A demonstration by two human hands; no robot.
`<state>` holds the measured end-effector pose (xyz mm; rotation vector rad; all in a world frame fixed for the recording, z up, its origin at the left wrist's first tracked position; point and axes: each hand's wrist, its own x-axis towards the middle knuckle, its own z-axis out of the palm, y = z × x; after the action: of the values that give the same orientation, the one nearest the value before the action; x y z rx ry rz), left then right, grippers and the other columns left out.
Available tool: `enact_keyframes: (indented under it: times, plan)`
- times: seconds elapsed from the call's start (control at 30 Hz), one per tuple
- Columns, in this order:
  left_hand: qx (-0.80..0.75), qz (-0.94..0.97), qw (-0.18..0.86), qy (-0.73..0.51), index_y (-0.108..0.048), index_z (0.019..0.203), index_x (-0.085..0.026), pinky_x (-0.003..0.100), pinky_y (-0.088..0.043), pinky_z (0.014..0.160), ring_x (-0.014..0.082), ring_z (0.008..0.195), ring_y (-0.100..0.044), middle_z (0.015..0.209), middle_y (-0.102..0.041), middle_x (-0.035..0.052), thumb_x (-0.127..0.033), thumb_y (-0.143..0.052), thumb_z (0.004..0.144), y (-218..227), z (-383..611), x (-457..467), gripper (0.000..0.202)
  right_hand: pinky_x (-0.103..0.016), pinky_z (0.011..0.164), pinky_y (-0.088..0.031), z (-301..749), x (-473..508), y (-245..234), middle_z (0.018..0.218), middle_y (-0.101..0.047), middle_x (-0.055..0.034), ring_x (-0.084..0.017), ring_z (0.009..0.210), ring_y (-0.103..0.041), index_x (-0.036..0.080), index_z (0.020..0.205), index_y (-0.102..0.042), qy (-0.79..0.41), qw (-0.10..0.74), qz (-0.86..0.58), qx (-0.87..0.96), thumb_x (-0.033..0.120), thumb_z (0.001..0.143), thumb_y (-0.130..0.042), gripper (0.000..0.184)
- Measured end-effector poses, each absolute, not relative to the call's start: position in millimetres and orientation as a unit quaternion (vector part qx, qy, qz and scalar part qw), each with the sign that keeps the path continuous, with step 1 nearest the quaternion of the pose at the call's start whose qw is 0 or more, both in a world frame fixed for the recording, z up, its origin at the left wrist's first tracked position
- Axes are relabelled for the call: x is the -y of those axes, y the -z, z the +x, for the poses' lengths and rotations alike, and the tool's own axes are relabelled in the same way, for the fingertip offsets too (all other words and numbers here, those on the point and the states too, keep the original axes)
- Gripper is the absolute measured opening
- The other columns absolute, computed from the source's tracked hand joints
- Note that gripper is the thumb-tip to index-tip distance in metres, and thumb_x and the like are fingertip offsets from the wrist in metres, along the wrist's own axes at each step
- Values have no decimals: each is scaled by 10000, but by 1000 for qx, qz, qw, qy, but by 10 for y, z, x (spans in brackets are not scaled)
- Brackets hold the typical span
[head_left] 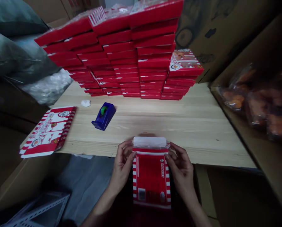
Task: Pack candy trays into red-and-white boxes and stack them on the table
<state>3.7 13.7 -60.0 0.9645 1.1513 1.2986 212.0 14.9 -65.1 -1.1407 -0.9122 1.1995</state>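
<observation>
A red and white striped cardboard box [151,176] is held between my two hands at the table's front edge. Its white end flap [149,141] stands out at the far end, with some clear plastic showing below the flap. My left hand [125,159] grips the box's upper left side, thumb on the printed face. On the upper right side, my right hand [180,162] holds it the same way. Beyond them a blue tape dispenser [105,116] with a green core rests on the table.
Tall stacks of red boxes [122,56] line the back of the wooden table [169,123]. Flattened printed boxes [48,130] overhang its left front edge, near a small white lump [86,103]. An open carton on the right holds plastic-wrapped orange-brown items [259,104].
</observation>
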Motion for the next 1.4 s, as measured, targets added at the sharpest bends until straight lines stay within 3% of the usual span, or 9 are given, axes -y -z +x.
enact_keyframes:
  times: [0.27, 0.43, 0.63, 0.8, 0.9, 1.03, 1.17, 1.23, 1.4]
  plan:
    - [-523, 527, 516, -428, -671, 1259, -241, 375, -539, 998, 241, 1162, -679, 1331, -685, 93, -300, -555, 1035, 649, -71, -24, 259, -478, 1060, -497, 2305, -166, 593, 1258, -705, -73, -282, 1267, -610, 304, 1096, -792, -459, 412, -490, 616, 320, 998, -640, 181]
    - [-491, 707, 375, -344, -719, 1147, -244, 500, -403, 1182, 291, 1451, -440, 1578, -476, 94, -238, -620, 996, 422, -136, -142, 181, -458, 1002, -528, 2271, -198, 544, 1187, -731, -72, -263, 1149, -659, 290, 1068, -783, -491, 357, -457, 650, 336, 1029, -586, 206]
    - [-462, 754, 361, -296, -746, 1115, -269, 594, -276, 1255, 301, 1515, -357, 1589, -487, 59, -244, -653, 980, 342, -211, -220, 166, -460, 1062, -482, 2250, -259, 571, 1299, -677, -84, -282, 1278, -593, 239, 838, -738, -478, 341, -435, 683, 336, 1017, -596, 248]
    - [-506, 595, 436, -448, -607, 1409, -291, 484, -504, 1106, 287, 1410, -509, 1552, -498, 123, -232, -660, 975, 617, -298, -79, 441, -419, 946, -528, 2283, -276, 613, 1107, -712, -80, -265, 1089, -657, 230, 802, -728, -475, 332, -447, 681, 343, 1008, -604, 265]
    - [-498, 550, 469, -479, -733, 1223, -231, 431, -530, 1057, 276, 1316, -590, 1425, -601, 127, -251, -685, 958, 770, -258, -61, 270, -388, 861, -537, 2272, -307, 640, 906, -692, -44, -237, 935, -661, 237, 774, -714, -480, 330, -439, 684, 348, 1009, -603, 282]
    - [-508, 579, 450, -452, -791, 1035, -201, 436, -448, 1118, 262, 1297, -590, 1316, -670, 119, -272, -614, 1001, 797, -173, -125, 194, -416, 935, -517, 2230, -356, 694, 1015, -700, -58, -246, 1033, -649, 230, 756, -712, -487, 336, -430, 682, 347, 1003, -622, 288]
    - [-507, 615, 430, -425, -758, 908, -174, 403, -428, 1094, 259, 1285, -581, 1316, -652, 134, -287, -558, 1026, 735, -180, -182, 258, -474, 1031, -513, 2171, -271, 787, 1218, -686, -73, -250, 1135, -643, 280, 1084, -759, -490, 396, -462, 624, 332, 988, -648, 156]
    - [-512, 614, 431, -418, -721, 865, -169, 394, -433, 1071, 255, 1261, -585, 1303, -650, 137, -299, -536, 1034, 736, -208, -197, 282, -476, 1019, -547, 2135, -180, 849, 1362, -630, -78, -239, 1169, -653, 327, 1303, -676, -499, 467, -476, 553, 325, 970, -670, 332]
    - [-519, 592, 445, -426, -615, 759, -184, 356, -428, 1036, 243, 1199, -579, 1126, -675, 102, -336, -539, 1032, 795, -217, -193, 321, -484, 1052, -551, 2070, -43, 946, 1389, -644, -79, -255, 1290, -620, 309, 1211, -736, -499, 518, -498, 485, 285, 935, -717, 278]
